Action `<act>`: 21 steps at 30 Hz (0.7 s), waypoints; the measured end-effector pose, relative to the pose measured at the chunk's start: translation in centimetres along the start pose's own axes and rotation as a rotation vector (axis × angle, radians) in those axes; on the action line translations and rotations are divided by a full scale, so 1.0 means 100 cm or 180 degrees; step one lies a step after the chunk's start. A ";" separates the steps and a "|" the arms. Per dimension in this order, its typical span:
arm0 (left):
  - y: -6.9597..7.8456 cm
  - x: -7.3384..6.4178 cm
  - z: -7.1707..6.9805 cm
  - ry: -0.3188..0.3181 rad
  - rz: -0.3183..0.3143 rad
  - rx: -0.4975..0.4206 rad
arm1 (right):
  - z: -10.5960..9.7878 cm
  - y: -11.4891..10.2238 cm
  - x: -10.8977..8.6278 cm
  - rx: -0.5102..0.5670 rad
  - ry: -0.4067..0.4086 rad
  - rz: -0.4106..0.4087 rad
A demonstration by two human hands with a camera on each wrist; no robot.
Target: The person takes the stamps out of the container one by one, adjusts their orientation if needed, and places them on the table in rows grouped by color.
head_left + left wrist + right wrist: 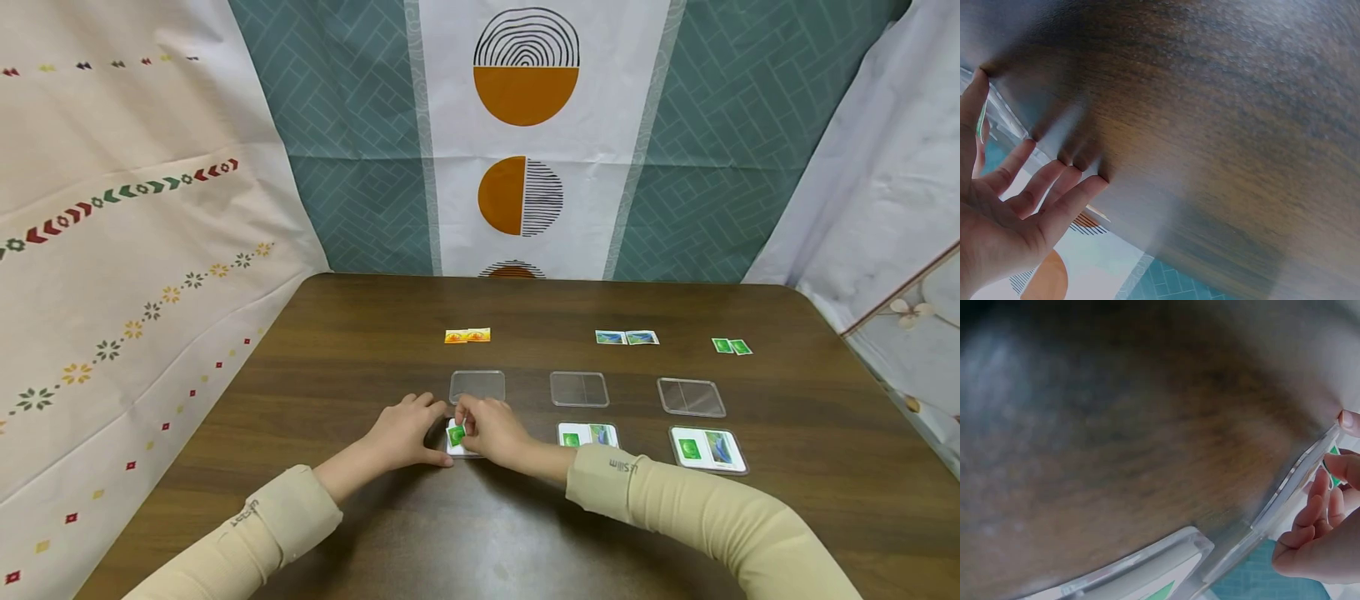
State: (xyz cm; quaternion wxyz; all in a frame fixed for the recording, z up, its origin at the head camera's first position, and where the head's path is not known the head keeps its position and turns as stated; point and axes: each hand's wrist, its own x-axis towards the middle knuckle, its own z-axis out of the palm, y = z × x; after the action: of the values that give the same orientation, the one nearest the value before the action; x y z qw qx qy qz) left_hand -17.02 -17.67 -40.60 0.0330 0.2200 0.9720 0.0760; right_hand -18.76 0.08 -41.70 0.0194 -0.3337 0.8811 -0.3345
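Observation:
My right hand [497,431] pinches a small green stamp [456,435] between thumb and fingertips. The stamp is over the left part of a white card in a shallow clear case [1297,478], partly hidden by the hand. On the case's left side my left hand [405,432] rests with its fingers spread and fingertips down on the table. In the left wrist view, the thumb and a fingertip of that hand are at the case's edge. Two similar cases to the right, a middle one [579,437] and a right one [708,450], each hold a green stamp and a blue-green landscape stamp.
Behind the cases lie three clear lids: left [477,385], middle [579,389] and right [691,397]. Farther back are overlapping orange stamps [467,335], landscape stamps [627,337] and green stamps [732,346]. Patterned cloths hang around the wooden table [360,333].

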 end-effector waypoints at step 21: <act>0.002 -0.002 -0.003 -0.0008 0.0058 -0.0004 | -0.003 0.003 -0.004 0.0255 -0.0078 -0.0230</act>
State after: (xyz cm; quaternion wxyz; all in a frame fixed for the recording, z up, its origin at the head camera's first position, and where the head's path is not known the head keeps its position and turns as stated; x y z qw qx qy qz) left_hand -16.79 -17.61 -40.27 0.0337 0.2290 0.9698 0.0767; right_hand -18.68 0.67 -41.69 0.0314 -0.3683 0.8541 -0.3658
